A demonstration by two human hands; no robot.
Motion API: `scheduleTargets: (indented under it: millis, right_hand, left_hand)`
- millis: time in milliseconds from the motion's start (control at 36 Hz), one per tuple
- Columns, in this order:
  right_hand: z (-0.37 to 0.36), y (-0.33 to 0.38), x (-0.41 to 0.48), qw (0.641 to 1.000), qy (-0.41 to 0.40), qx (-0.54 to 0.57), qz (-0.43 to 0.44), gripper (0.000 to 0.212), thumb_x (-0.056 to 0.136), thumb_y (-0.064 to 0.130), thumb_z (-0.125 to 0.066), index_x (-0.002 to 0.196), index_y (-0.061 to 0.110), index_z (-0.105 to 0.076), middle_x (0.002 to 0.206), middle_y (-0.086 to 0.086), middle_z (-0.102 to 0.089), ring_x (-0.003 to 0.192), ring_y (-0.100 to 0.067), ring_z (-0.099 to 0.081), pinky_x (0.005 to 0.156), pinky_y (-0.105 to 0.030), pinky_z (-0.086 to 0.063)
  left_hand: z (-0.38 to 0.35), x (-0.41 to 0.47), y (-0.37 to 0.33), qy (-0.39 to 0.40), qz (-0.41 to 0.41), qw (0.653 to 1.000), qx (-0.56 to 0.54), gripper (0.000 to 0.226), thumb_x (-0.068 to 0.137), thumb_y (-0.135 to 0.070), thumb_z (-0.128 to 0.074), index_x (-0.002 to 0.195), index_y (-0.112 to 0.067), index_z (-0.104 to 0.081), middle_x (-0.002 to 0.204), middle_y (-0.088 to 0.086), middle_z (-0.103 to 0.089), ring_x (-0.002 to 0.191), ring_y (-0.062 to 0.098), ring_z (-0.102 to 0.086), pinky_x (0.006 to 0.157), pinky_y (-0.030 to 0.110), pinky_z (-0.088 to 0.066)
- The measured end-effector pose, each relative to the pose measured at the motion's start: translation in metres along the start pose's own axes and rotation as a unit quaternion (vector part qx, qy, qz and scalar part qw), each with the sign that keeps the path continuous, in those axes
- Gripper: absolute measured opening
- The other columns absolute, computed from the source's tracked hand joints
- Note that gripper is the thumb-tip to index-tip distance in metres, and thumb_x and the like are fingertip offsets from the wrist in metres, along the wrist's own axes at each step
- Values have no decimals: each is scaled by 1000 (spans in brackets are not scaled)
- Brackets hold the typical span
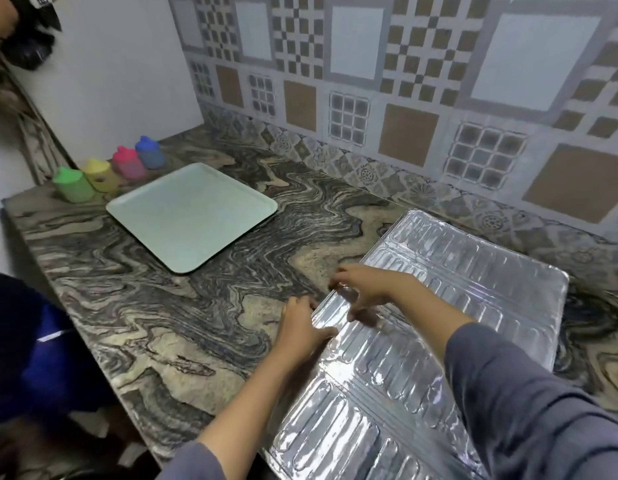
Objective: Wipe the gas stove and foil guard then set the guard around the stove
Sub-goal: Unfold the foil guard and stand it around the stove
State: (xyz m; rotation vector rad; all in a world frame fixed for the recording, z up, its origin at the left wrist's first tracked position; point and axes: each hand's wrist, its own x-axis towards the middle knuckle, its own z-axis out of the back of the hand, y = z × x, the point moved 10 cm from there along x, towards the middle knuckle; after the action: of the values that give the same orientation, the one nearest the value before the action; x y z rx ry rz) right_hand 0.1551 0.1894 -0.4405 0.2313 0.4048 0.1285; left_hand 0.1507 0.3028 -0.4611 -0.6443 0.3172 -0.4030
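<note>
Countertop (pixel 162 306): fingers (pixel 341 272) pinch foil guard (pixel 473 278) edge.

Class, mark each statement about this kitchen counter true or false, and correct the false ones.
1. The foil guard lies flat on the counter. True.
2. The pale green tray holds four bottles. False: nothing lies on it; the four coloured containers stand beside it on the counter.
3. The left hand and right hand both touch the guard's edge on the tray's side. True.
4. A gas stove stands on the counter. False: no stove is in view.
</note>
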Motion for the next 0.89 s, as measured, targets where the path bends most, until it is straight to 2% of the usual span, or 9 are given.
scheduleTargets:
  millis: [111,194,278,389,500,583,667,778,889]
  right_hand:
    - [6,4,7,1000,-13,13,1,45,71,15,-78,111,9,-59,117,-9,-54,106,-25,-51,90,-34,-44]
    - [21,10,2,999,-33,-2,6,24,76,5,-69,99,7,-63,104,-11,-64,90,-24,-56,77,-30,-45]
    - [46,15,-9,997,-69,-19,16,14,77,5,-65,89,13,-64,88,-2,-58,80,-18,-51,72,-31,-44]
    - [100,24,-36,991,-134,-20,11,18,81,2,-61,94,15,-65,95,-4,-54,92,-21,-53,83,-38,-46]
    - [161,34,-73,979,-204,-6,3,18,84,-1,-57,96,11,-63,93,-1,-48,88,-17,-47,77,-26,-38]
    - [203,38,-104,964,-265,-4,-5,28,80,-10,-54,96,13,-61,94,3,-45,89,-16,-48,80,-25,-41]
    - [234,44,-139,951,-308,6,-12,36,80,-13,-53,101,15,-60,97,7,-46,94,-14,-51,80,-17,-40]
    - [256,35,-189,937,-344,5,-58,46,78,-16,-53,108,17,-60,109,0,-57,101,-18,-57,90,-32,-50]
    - [258,4,-241,912,-385,-9,-139,40,79,-10,-54,110,14,-62,112,-6,-61,106,-22,-57,95,-37,-47]
  left_hand:
    - [1,5,2,5,35,998,-53,34,66,-18,-78,88,-14,-52,101,13,-57,88,27,-53,69,27,-36]
    - [7,4,-6,-4,20,997,-79,25,68,-8,-72,76,-17,-50,85,8,-53,76,18,-46,65,27,-37]
    - [28,0,-21,-31,-1,994,-109,30,71,-1,-67,65,-21,-46,68,-3,-49,73,16,-46,60,22,-30]
    - [76,-5,-61,-79,-67,986,-128,12,75,-1,-65,84,-8,-62,78,2,-57,75,15,-49,60,18,-27]
    - [133,-11,-111,-118,-143,976,-117,12,77,-2,-64,89,-4,-66,84,12,-68,75,19,-56,63,19,-33]
    - [175,-19,-149,-147,-207,962,-98,11,79,-4,-64,89,-7,-68,89,9,-72,84,22,-64,78,28,-47]
    - [206,-30,-183,-172,-274,943,-76,11,79,-3,-62,87,-8,-69,88,8,-72,85,22,-65,80,33,-50]
    - [228,-41,-213,-189,-323,926,-44,21,78,1,-60,92,-11,-71,94,9,-72,89,23,-66,83,33,-52]
    - [232,-50,-232,-185,-366,912,-17,18,79,-4,-64,93,-14,-70,95,8,-72,90,24,-66,82,38,-53]
